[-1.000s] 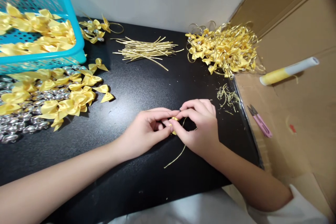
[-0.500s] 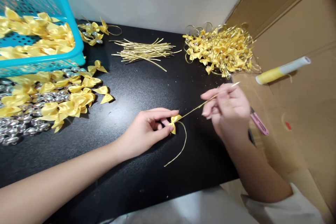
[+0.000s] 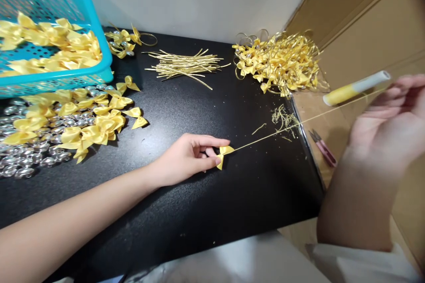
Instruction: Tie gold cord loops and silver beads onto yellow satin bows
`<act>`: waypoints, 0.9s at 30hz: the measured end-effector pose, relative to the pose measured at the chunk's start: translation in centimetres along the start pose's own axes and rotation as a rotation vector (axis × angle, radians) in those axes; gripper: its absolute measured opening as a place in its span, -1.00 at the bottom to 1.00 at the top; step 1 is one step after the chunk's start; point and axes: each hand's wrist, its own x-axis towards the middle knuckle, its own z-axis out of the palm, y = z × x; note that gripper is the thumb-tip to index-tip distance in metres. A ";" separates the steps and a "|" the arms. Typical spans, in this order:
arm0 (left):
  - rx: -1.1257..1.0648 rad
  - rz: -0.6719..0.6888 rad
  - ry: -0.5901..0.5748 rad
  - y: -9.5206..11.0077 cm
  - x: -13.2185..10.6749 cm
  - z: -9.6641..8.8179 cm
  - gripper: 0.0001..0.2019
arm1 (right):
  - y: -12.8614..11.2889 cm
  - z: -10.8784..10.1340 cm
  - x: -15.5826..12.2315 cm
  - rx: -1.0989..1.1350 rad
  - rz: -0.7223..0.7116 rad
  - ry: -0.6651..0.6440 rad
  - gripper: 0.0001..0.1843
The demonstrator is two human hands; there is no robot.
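My left hand (image 3: 192, 152) rests low over the black table, thumb and fingers pinching a small yellow ribbon bow (image 3: 226, 151). From the bow a thin gold cord (image 3: 259, 140) runs taut up to the right. At its far end is my right hand (image 3: 385, 119), raised past the table's right edge with fingers closed on the cord. That hand is smeared by motion, so its exact grip and the cord's tip are hard to make out.
A turquoise basket (image 3: 108, 59) holds more bows. Silver beads (image 3: 25, 161) and loose bows lie before it. Gold cord pieces (image 3: 186, 65) lie at the back, beside finished bow loops (image 3: 279, 62). Cord scraps (image 3: 283, 117), pink-handled snips (image 3: 323, 150) and a yellow-white tube (image 3: 357, 88) are at right.
My right hand has swung far to the right, pulling the cord straight; its loose curved tail beside the bow is gone. My left hand keeps the bow in nearly the same place.
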 end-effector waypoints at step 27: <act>1.592 -0.135 0.450 6.6 -3.2 -8.0 -0.70 | 3.9 1.3 -6.0 -0.048 0.187 -0.409 -0.85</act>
